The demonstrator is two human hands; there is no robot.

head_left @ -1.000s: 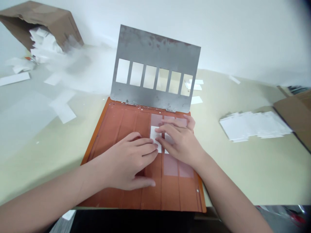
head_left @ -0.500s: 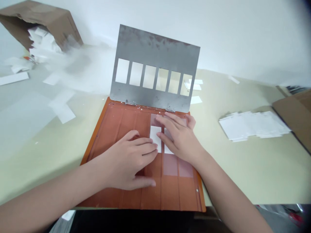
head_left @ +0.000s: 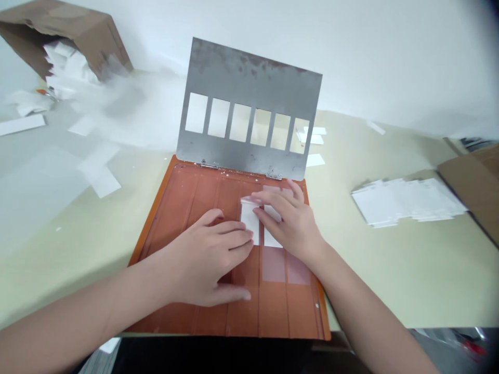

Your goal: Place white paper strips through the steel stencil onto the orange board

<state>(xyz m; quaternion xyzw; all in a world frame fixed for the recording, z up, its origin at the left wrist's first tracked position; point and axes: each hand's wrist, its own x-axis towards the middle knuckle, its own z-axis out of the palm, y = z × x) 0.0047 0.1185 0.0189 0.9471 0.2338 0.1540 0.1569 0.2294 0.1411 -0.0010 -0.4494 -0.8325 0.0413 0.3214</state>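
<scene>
My left hand (head_left: 220,254) rests on the orange-brown grooved board (head_left: 171,306). Its fingers are stretched and its thumb spread, with the fingertips on the lower left part of a white card (head_left: 249,221). My right hand (head_left: 292,218) has thumb and index finger at that card's top edge, where a clear film flap (head_left: 248,199) is bent back. A second white card (head_left: 272,239) lies partly under my right hand. Bare clear film (head_left: 273,265) extends below this card. Hinged to the board's far edge, a metal plate (head_left: 249,67) with several rectangular windows stands raised.
A cardboard box (head_left: 93,36) on its side spills white pieces at the far left. White strips (head_left: 23,124) lie nearby. To the right, a fanned stack of white cards (head_left: 405,202) lies beside another cardboard box (head_left: 475,176). A few cards (head_left: 315,159) lie behind the plate.
The film above the left card has been folded down toward the card's top edge by my right hand, whose fingers have drawn slightly nearer. My left hand has stayed still.
</scene>
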